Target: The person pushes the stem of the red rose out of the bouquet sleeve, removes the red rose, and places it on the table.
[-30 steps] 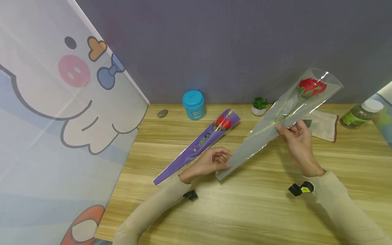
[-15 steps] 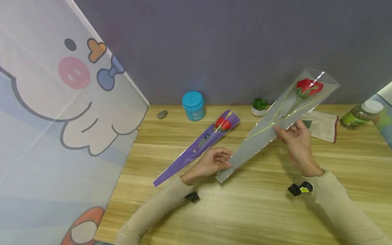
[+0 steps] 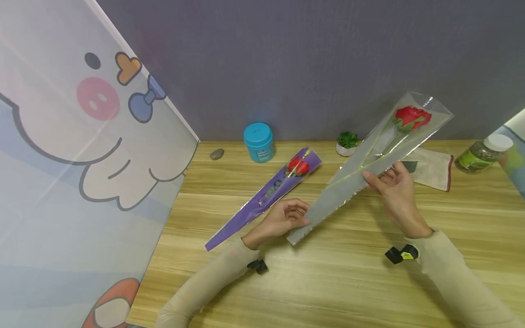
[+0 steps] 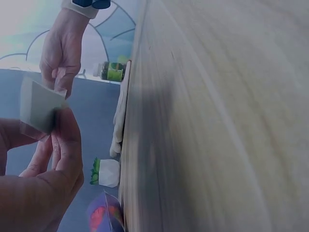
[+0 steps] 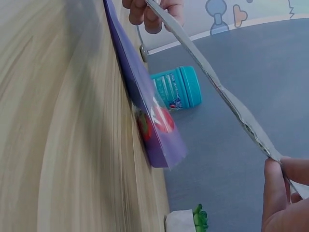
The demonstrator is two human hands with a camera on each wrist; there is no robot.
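Observation:
A red rose in a clear and grey cone-shaped wrapper (image 3: 340, 189) is held slanting above the table, its bloom (image 3: 412, 118) at the upper right. My left hand (image 3: 284, 217) pinches the narrow lower end between thumb and fingers. Further up, my right hand (image 3: 395, 193) pinches the wrapper's near edge, thumb in front and fingers behind. The right wrist view shows the wrapper (image 5: 212, 79) edge-on, stretched between both hands and clear of the table. To the left, a second rose in a purple wrapper (image 3: 262, 198) lies on the wood, beyond my left hand.
Along the back of the wooden table (image 3: 336, 282) stand a blue lidded tub (image 3: 259, 142), a small potted plant (image 3: 347, 143) and a white-capped jar (image 3: 484, 153). A grey stone (image 3: 217, 154) lies at the back left. A beige cloth (image 3: 432, 168) lies behind my right hand.
The held wrapped rose has shifted slightly left, and my right hand has moved a little left with it. Both hands keep their grip; the purple-wrapped rose stays put.

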